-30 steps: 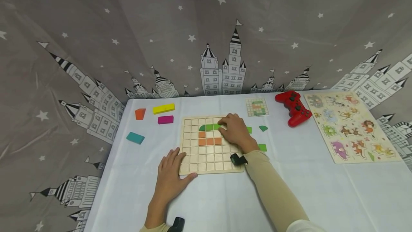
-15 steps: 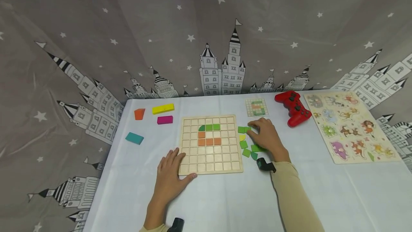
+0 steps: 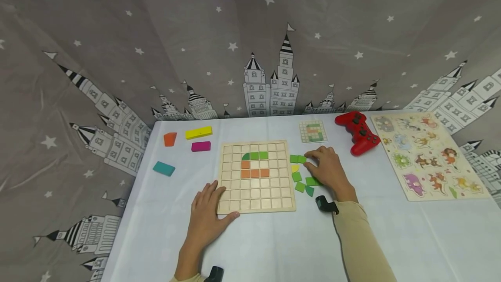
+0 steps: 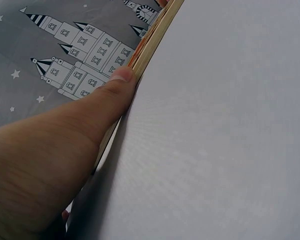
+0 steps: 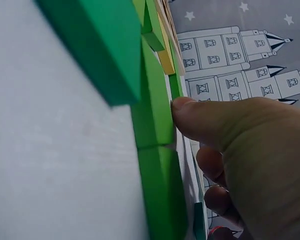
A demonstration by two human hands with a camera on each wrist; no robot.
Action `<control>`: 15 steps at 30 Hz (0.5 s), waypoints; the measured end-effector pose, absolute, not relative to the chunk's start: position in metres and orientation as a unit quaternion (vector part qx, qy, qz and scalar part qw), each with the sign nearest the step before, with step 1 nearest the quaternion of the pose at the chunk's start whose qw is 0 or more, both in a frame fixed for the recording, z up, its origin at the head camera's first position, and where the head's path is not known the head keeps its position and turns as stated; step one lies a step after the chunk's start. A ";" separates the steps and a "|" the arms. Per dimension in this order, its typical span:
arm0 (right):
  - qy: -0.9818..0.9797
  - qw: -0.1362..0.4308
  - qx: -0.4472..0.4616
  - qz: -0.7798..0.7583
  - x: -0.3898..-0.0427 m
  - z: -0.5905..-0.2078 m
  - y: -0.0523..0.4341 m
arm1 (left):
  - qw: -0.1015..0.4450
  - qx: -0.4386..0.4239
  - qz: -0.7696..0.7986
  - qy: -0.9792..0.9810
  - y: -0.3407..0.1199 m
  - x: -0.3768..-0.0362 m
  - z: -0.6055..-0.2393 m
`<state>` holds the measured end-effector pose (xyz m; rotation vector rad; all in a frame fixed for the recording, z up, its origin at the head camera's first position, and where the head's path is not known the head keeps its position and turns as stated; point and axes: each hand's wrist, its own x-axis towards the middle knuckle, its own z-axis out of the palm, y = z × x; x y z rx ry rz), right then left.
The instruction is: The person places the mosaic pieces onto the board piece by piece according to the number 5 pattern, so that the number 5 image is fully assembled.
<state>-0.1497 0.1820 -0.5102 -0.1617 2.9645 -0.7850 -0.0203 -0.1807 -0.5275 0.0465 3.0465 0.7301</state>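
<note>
A wooden grid board (image 3: 231, 195) lies on the white-covered table, with green and orange tiles in its upper middle cells. My left hand (image 3: 206, 212) rests at the board's lower left corner, fingers extended along the left edge and thumb by the front edge. Right of the board, my right hand (image 3: 329, 169) has its thumb and index finger at either side of a green square tile (image 3: 302, 159). Another green square tile (image 3: 294, 159) sits directly left of that one. Below them lie a yellow tile (image 3: 295, 168) and several more green tiles (image 3: 299, 186). The right wrist view shows the thumb (image 5: 192, 117) beyond nearer green tiles (image 5: 162, 195).
A small pattern card (image 3: 313, 131) and a red game controller (image 3: 357, 133) lie behind the right hand. Farther right is an animal puzzle board (image 3: 430, 156). Orange (image 3: 170, 139), yellow (image 3: 198, 132), magenta (image 3: 201, 146) and teal blocks (image 3: 164, 168) are at the back left.
My right hand has moved right, from the board's row of green tiles to the loose tiles beside it. A third green piece shows in that row. The left hand has stayed put.
</note>
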 end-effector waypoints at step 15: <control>0.969 0.031 -0.073 -0.236 -0.151 -0.513 0.179 | 0.006 0.018 0.234 0.972 -0.183 -0.020 -0.528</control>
